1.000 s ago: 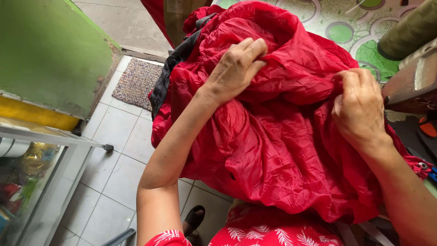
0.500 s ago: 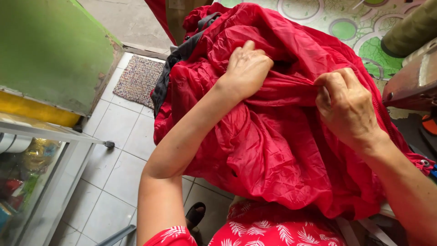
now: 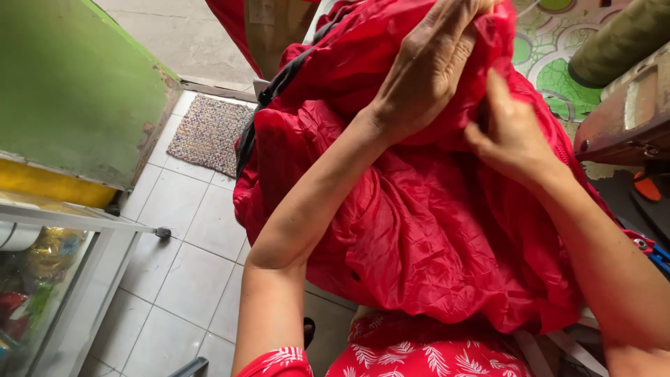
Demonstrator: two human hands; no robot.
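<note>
A large crumpled red fabric garment [image 3: 426, 230] with a dark strap along its left edge hangs in front of me over my lap. My left hand [image 3: 433, 63] grips a bunch of the red fabric near the top of the view. My right hand [image 3: 513, 132] pinches the same fabric just below and to the right of the left hand. The two hands are close together, almost touching. Fingertips of both hands are partly buried in the folds.
A green panel [image 3: 77, 91] over a yellow ledge stands at left, with a glass cabinet [image 3: 42, 279] below it. A woven mat [image 3: 209, 132] lies on the tiled floor [image 3: 174, 279]. A brownish machine body [image 3: 628, 112] and a green patterned surface [image 3: 558, 70] sit at right.
Both hands have risen toward the top of the garment and come together. The right hand shifted left toward the left hand, bunching the fabric between them.
</note>
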